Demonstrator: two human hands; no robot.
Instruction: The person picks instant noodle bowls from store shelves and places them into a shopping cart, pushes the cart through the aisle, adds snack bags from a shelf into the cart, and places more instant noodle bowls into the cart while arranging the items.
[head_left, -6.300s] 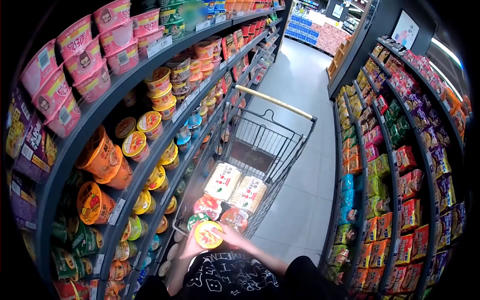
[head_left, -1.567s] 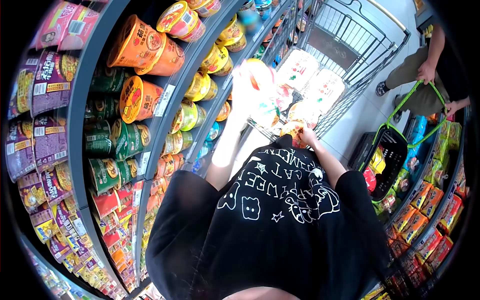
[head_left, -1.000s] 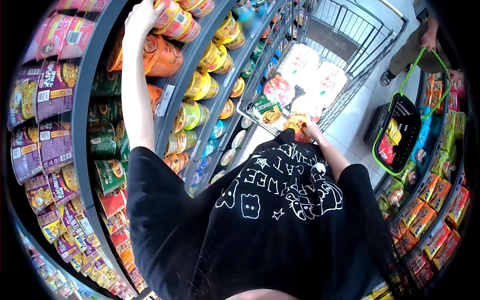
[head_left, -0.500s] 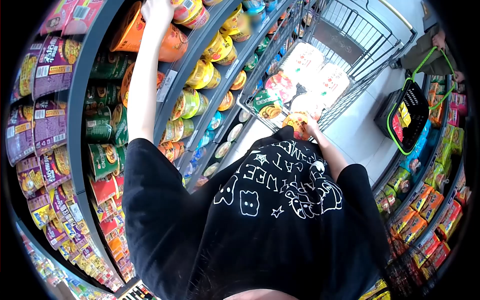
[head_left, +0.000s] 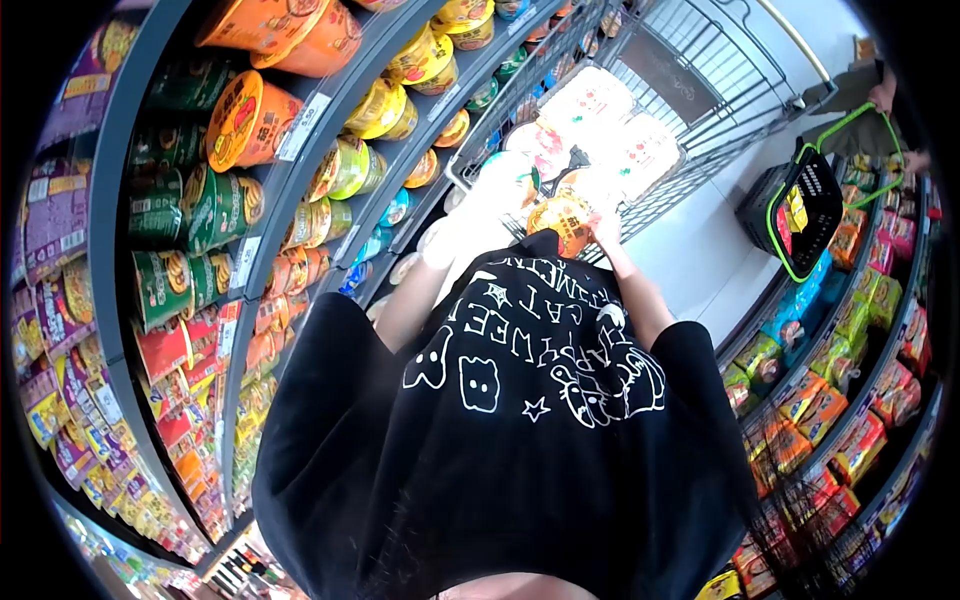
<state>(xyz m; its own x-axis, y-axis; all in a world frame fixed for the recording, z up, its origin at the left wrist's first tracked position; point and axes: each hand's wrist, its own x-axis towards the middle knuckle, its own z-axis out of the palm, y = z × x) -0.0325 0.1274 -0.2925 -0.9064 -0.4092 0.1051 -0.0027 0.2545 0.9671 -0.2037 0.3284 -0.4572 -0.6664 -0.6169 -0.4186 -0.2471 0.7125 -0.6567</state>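
My right hand [head_left: 604, 228] is closed on the edge of an orange instant noodle tub [head_left: 557, 222], at the near end of a wire shopping cart [head_left: 664, 75]. Bright glare washes out my left hand [head_left: 492, 192], which is over the near left corner of the cart, left of the tub; its fingers cannot be made out. Two white packs with red print [head_left: 588, 100] lie inside the cart. Close to them is a pink-and-white tub [head_left: 537, 146], partly bleached by light.
Shelves on my left hold orange noodle tubs [head_left: 252, 120], green tubs [head_left: 222, 208] and yellow tubs [head_left: 420, 57]. To the right, a person's hand [head_left: 882, 97] is by a black basket with green handles [head_left: 790, 215]. Bagged packets [head_left: 858, 447] line the right-hand shelves.
My left hand has come down from the orange tubs on the upper shelf to the cart. My right hand stays on the orange tub. The view has shifted slightly.
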